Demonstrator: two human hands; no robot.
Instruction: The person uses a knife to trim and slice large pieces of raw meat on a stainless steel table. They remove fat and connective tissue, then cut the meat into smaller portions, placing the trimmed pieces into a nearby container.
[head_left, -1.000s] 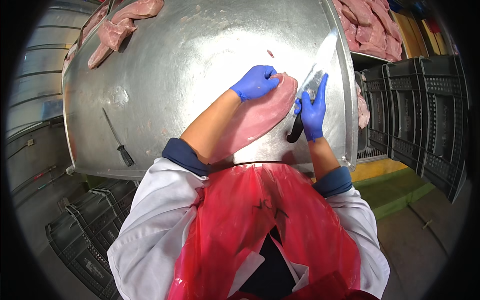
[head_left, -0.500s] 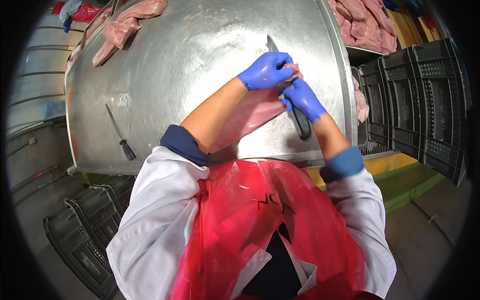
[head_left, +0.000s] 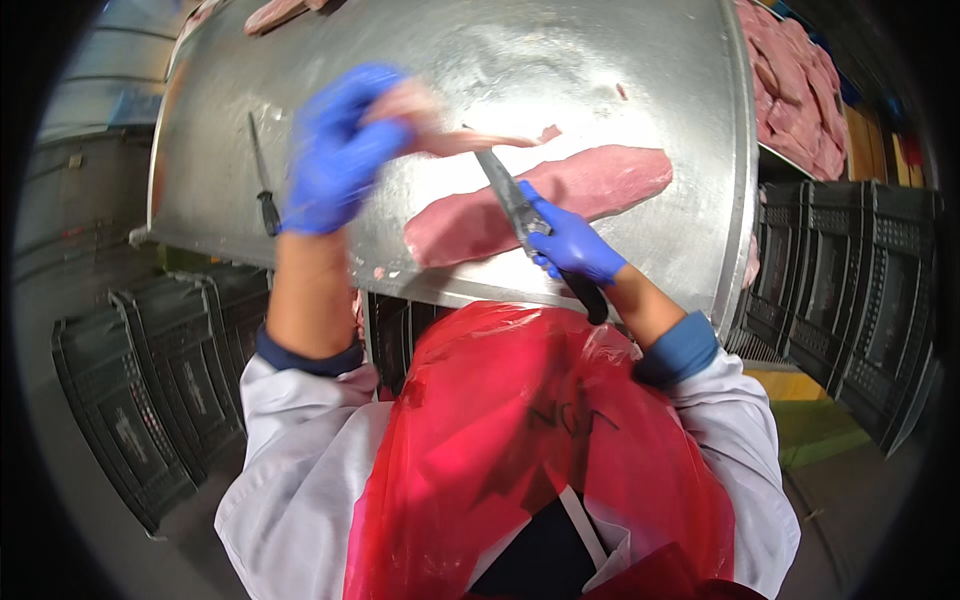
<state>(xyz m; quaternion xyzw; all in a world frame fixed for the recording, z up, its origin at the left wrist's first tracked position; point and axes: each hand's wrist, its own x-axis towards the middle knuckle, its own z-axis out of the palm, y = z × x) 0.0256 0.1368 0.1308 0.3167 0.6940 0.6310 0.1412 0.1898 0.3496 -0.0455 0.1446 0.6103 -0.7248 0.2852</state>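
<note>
My left hand (head_left: 338, 150), in a blue glove and smeared by motion, grips a pale strip of meat trimming (head_left: 425, 120) above the metal table. The strip's thin end trails to the right. My right hand (head_left: 578, 245), also gloved in blue, is closed round the black handle of a knife (head_left: 508, 192). Its blade points up and left, across the long pink piece of meat (head_left: 610, 182) on the table. I cannot tell whether the blade touches that piece. Left of these, a sharpening steel (head_left: 262, 180) with a black handle lies on the table.
The metal table (head_left: 700, 120) has a raised right edge. More meat (head_left: 795, 95) is heaped beyond it, at the upper right. Black crates (head_left: 830, 290) stand at the right, and other black crates (head_left: 170, 370) at the lower left. Another meat piece (head_left: 275, 14) lies at the far left.
My left hand has swung left with the trimming, away from the long piece, which now lies uncovered. My right hand has moved slightly down and left with the knife. The view has shifted.
</note>
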